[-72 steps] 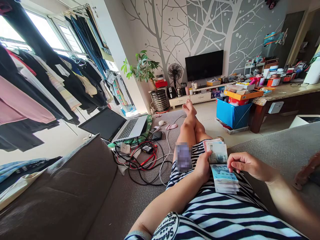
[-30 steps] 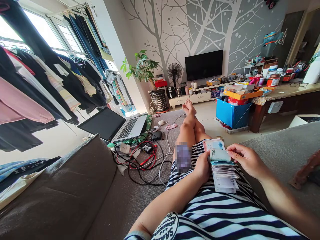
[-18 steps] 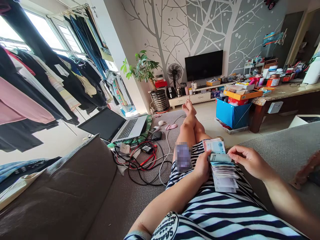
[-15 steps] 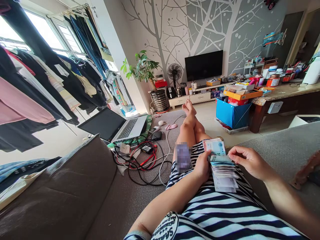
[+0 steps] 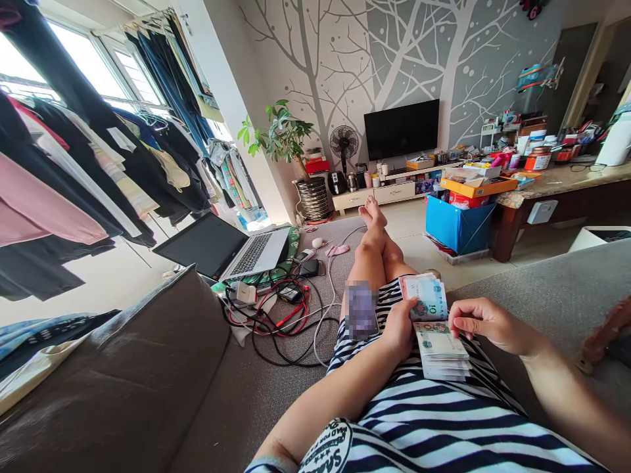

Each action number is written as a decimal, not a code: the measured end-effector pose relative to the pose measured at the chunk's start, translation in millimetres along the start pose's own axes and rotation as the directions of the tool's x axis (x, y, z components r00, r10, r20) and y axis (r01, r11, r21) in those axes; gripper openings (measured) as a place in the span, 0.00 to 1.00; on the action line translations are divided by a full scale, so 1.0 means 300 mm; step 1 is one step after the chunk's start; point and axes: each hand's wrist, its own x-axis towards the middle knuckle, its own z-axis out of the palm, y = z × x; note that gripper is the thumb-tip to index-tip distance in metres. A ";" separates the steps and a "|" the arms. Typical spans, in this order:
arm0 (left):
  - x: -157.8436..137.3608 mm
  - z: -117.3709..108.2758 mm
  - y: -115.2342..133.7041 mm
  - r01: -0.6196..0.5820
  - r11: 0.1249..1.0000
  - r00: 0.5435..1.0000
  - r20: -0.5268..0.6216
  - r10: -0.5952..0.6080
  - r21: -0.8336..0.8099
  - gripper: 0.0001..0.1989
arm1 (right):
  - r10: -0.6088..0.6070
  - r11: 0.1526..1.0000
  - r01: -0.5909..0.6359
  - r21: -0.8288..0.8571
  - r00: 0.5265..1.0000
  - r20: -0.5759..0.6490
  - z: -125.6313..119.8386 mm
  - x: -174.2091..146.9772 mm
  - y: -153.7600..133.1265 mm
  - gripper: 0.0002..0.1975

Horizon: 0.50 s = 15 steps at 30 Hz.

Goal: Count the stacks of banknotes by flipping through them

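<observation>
daylight enters by the far-left windows [image 5: 85, 54] (glare whites them out); the near-left cushion [image 5: 113, 368] lies dim; outer edges stretch.

I can't see most fingers of the left hand [image 5: 400, 330], hidden behind the banknotes [image 5: 430, 294], nor tell whether the right hand [image 5: 486, 325] touches the lower ones. Pixelation masks a flat object [image 5: 361, 310] (no detail reaches me), and the right edge cuts off a blurry brown thing [image 5: 609, 330].
</observation>
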 end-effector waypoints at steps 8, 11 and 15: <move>-0.008 -0.010 0.005 -0.038 0.994 0.996 0.085 0.029 0.106 0.15 | 0.035 0.994 -0.072 -0.080 0.918 -0.395 0.014 0.067 0.092 0.24; -0.005 -0.012 -0.002 -0.030 0.993 0.997 0.069 0.023 0.111 0.13 | -0.015 0.985 -0.063 -0.159 0.893 -0.449 0.027 0.075 0.099 0.23; 0.003 -0.014 -0.011 -0.029 0.995 0.997 0.072 0.022 0.094 0.15 | -0.059 0.971 -0.066 -0.230 0.866 -0.497 0.040 0.068 0.084 0.23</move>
